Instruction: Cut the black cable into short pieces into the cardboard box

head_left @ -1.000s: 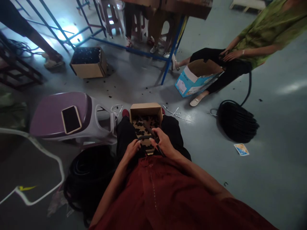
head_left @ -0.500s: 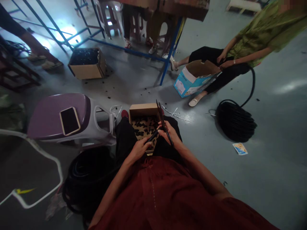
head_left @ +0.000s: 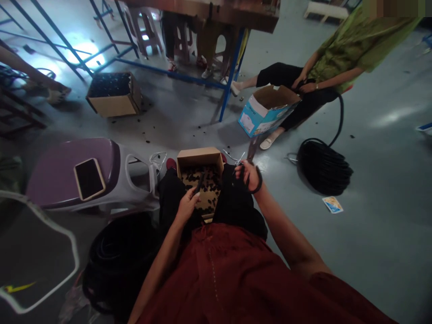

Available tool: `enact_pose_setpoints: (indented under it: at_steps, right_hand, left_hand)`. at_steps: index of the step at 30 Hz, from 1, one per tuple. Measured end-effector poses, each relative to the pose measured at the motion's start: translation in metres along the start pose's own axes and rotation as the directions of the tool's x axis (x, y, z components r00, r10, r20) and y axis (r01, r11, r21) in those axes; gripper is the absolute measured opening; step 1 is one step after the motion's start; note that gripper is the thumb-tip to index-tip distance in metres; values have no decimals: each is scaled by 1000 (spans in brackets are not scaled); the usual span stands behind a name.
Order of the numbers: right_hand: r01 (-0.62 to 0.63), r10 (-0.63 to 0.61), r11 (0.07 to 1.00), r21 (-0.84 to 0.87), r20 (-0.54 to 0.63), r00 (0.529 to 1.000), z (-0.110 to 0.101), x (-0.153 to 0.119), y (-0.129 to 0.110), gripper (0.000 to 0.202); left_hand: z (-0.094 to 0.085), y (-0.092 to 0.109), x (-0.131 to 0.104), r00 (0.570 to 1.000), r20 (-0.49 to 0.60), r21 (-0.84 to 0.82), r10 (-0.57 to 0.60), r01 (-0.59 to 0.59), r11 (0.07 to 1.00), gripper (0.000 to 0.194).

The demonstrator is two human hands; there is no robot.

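Between my knees stands a cardboard box [head_left: 200,154] with many small black pieces [head_left: 211,177] scattered over its bottom. Over the box, my left hand [head_left: 187,205] is closed on the end of a black tube [head_left: 200,181], which points up and away. My right hand [head_left: 250,173] has its fingers in the looped handles of black scissors [head_left: 258,181], off to the right of the box. The scissor blades are smeared by motion and point away from me. A large coil of black tubing [head_left: 114,252] lies by my left leg.
On the left a purple stool [head_left: 64,166] carries a phone [head_left: 89,179]. A co-worker in a green shirt [head_left: 340,49] sits behind a blue box [head_left: 259,119], near another black coil [head_left: 324,166]. Ahead are a blue-legged table [head_left: 229,74] and a box of black pieces [head_left: 114,103].
My right hand has moved right with the scissors, away from the tube. My left hand, still on the tube, has shifted left. The view has turned slightly.
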State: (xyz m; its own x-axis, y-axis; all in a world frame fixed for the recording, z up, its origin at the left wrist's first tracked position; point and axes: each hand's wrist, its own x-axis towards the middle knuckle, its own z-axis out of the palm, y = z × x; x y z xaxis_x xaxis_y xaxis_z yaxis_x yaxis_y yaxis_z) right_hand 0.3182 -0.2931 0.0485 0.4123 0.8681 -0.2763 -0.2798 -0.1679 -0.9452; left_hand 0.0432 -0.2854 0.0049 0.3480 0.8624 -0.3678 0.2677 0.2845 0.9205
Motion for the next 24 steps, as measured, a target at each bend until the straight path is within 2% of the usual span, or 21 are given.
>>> enact_pose_setpoints:
  at_steps: [2,4,8,12,17,20,24]
  right_hand:
    - [-131,128,991,25,84,988,16,-26,27,46]
    - [-221,221,975,-20,179,959,29,-50,51,46]
    - [-266,303,952,-155,326,895,40,-81,78,47]
    - [-232,298,948,-218,347,889,41,-85,80,45]
    - [-209,283,944,-257,298,912,40,-76,74,43]
    - [-188,285,936,-297,327,901,41,-77,71,43]
    - [-184,281,943,-278,366,887,45,-80,70,42]
  left_hand:
    - [-11,0,0,998,-49,110,41,-35,993,51]
    - [-21,1,-2,993,-85,223,77,-57,973,45]
    - [-29,-2,-4,977,-111,376,184,-131,917,36]
    - [-23,-9,-6,968,-114,368,226,-170,914,34]
    - [-18,-19,-10,972,-149,345,183,-123,931,33]
    - [-18,-23,-13,973,-170,334,155,-91,938,40]
    - [-17,-24,-14,966,-155,358,207,-141,923,40]
